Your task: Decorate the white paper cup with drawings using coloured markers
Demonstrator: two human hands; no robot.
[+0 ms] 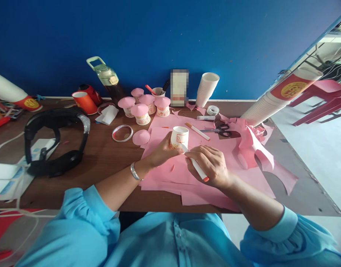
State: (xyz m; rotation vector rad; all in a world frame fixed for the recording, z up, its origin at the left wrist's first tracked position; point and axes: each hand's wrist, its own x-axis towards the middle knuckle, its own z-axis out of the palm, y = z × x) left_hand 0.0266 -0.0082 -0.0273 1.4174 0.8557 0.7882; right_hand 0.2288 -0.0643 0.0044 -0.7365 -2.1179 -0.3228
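Pink paper sheets (187, 174) cover my desk; my left hand (162, 150) grips a paper cup (179, 138), right hand (211, 165) fingers clamped on a marker (197, 167).

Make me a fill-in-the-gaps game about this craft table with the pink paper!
1. The left hand holds a white paper ____ with orange drawings.
2. The right hand grips a white ____ with an orange end, its tip against the cup.
3. Beyond the cup, black-handled ____ lie on the pink paper.
4. The black headphones lie on the person's ____ side of the table.

Missing words: cup; marker; scissors; left
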